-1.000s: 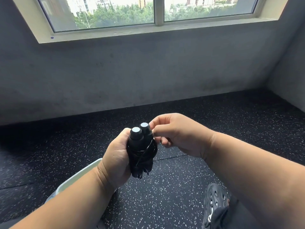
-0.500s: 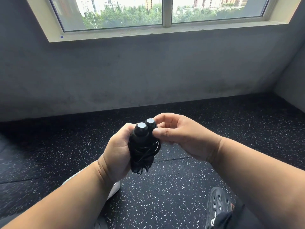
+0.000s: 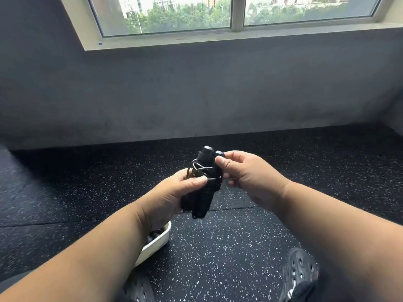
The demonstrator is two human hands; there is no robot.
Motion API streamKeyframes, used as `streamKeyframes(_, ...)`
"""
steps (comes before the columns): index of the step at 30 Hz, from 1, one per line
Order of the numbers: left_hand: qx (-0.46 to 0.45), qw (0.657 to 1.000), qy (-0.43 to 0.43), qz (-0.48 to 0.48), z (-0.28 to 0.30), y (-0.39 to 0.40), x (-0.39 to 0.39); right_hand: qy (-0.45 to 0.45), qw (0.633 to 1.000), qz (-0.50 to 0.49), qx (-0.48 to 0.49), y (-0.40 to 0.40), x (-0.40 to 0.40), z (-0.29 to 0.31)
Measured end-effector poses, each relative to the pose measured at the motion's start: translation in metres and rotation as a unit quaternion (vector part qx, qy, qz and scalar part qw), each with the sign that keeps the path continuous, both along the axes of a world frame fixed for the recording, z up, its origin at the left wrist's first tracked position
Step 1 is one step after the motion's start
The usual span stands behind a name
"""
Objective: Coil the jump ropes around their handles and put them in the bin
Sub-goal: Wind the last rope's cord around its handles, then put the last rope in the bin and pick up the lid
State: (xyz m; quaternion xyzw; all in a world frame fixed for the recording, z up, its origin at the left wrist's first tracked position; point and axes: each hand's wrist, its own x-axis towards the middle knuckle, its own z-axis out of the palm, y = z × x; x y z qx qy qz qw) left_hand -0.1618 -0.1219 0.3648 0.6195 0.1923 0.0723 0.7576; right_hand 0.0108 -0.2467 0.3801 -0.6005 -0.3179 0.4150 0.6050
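- A person seated on a black rubber floor [image 3: 239,247] flecked with white holds a black jump rope [image 3: 205,182], its thin cord wound around two stubby cylindrical handles held side by side, at mid-frame above the floor.
- The left hand [image 3: 172,195] grips the bundle from the left side, fingers curled round the lower part of the handles and the thumb pressing across the loops of cord.
- The right hand [image 3: 246,175] pinches the upper part of the bundle from the right, thumb tip and forefinger set against the handle just below its rounded end cap; the remaining fingers are curled beneath.
- The handles stand close to upright, tilted slightly, with their capped ends pointing away from the camera and toward the wall.
- Several loops of cord stand loose from the handles on the left side, just above the left thumb.
- A white plastic bin [image 3: 161,240] with rounded corners sits on the floor below the left wrist, mostly hidden by the forearm; dark rounded objects show inside it, too obscured to identify.
- A black perforated shoe [image 3: 298,273] appears at lower right, and part of another [image 3: 137,288] at the bottom edge.
- A grey concrete wall [image 3: 196,90] rises beyond the floor, topped by a window [image 3: 218,14] looking out on trees and buildings.
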Motion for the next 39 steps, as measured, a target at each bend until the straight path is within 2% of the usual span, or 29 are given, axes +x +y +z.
streamKeyframes(2,0.045,0.998,0.029,0.021,-0.010,0.005,-0.004,0.005,0.999,0.018,-0.042,0.006,-0.004,-0.014)
streamKeyframes(5,0.022,0.997,0.055,0.049,-0.023,0.010,-0.012,0.006,0.995,0.052,-0.083,0.017,-0.014,-0.030)
streamKeyframes(8,-0.007,0.995,0.061,0.076,-0.033,0.015,-0.022,0.027,0.994,0.076,-0.074,0.028,-0.019,-0.038)
streamKeyframes(11,-0.024,0.995,0.069,0.063,-0.037,0.025,-0.035,0.018,0.990,0.103,-0.097,0.037,-0.028,-0.047)
streamKeyframes(15,-0.022,0.989,0.119,0.086,-0.047,0.049,-0.055,0.010,0.986,0.089,-0.142,0.049,-0.044,-0.062)
streamKeyframes(17,-0.031,0.974,0.172,0.147,-0.059,0.065,-0.066,0.011,0.983,0.088,-0.161,0.058,-0.047,-0.069)
streamKeyframes(21,-0.048,0.919,0.282,0.271,-0.107,0.101,-0.093,0.004,0.972,0.113,-0.207,0.076,-0.050,-0.090)
streamKeyframes(25,-0.073,0.878,0.334,0.334,-0.150,0.125,-0.118,-0.008,0.961,0.135,-0.240,0.086,-0.054,-0.110)
streamKeyframes(30,-0.064,0.854,0.372,0.358,-0.194,0.142,-0.127,-0.027,0.946,0.153,-0.284,0.095,-0.059,-0.138)
streamKeyframes(32,-0.070,0.856,0.370,0.353,-0.222,0.154,-0.132,-0.029,0.941,0.158,-0.299,0.099,-0.061,-0.147)
streamKeyframes(35,-0.066,0.852,0.385,0.349,-0.327,0.204,-0.151,-0.035,0.931,0.168,-0.324,0.105,-0.063,-0.159)
streamKeyframes(36,-0.069,0.848,0.392,0.352,-0.341,0.211,-0.152,-0.035,0.927,0.172,-0.331,0.108,-0.063,-0.163)
streamKeyframes(37,-0.080,0.841,0.394,0.363,-0.349,0.215,-0.150,-0.032,0.924,0.174,-0.339,0.112,-0.063,-0.168)
streamKeyframes(39,-0.111,0.838,0.388,0.368,-0.310,0.196,-0.131,-0.026,0.922,0.174,-0.345,0.116,-0.063,-0.172)
